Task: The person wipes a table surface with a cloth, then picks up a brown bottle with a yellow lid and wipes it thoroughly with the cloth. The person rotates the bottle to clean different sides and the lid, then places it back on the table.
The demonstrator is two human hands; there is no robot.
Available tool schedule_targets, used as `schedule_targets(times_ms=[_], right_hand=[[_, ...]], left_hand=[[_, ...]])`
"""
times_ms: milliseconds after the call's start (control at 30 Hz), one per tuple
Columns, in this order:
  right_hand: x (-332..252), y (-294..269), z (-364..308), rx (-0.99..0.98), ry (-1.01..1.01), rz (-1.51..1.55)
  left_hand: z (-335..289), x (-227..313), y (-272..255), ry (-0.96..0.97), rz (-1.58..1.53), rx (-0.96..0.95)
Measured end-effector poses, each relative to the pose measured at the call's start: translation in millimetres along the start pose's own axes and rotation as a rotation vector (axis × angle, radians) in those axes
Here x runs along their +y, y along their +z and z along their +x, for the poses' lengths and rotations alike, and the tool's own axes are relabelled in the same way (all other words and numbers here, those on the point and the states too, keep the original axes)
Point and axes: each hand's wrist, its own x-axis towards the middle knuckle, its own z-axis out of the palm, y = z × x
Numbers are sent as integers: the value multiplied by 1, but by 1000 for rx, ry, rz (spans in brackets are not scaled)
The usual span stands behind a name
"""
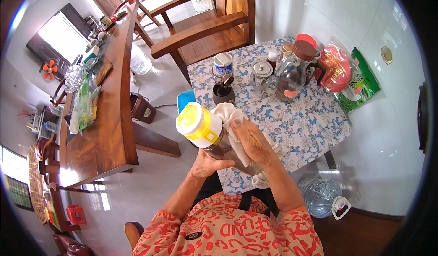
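A clear-bodied bottle (222, 149) with a yellow and white lid (197, 124) is tilted in front of me, lid end to the upper left, over the near left edge of the small table. My left hand (204, 165) is closed around its body from below, thumb along the near side. In my right hand (253, 143) is a white cloth (238, 144), pressed against the bottle's far side. Part of the cloth hangs below the right wrist. Fingers and cloth hide much of the bottle's body.
On the flower-patterned table (315, 128) stand a dark cup with spoons (223, 94), a can (223, 65), a lidded glass jar (261, 76) and a brown-lidded pitcher (292, 76). A wooden chair (200, 37) is behind, a wooden counter (109, 119) left, a big water bottle (321, 196) right.
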Motion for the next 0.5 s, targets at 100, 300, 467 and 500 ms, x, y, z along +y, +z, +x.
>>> schedule_targets(times_ms=[100, 300, 467, 500], right_hand=[[16, -11, -5, 53, 72, -39], [48, -18, -14, 261, 236, 49], [70, -11, -13, 494, 206, 620], [56, -8, -11, 532, 200, 843]], left_hand=[[2, 6, 0, -1, 74, 46], [11, 30, 13, 12, 145, 137], [17, 33, 15, 156, 164, 117], [17, 33, 16, 191, 155, 120]])
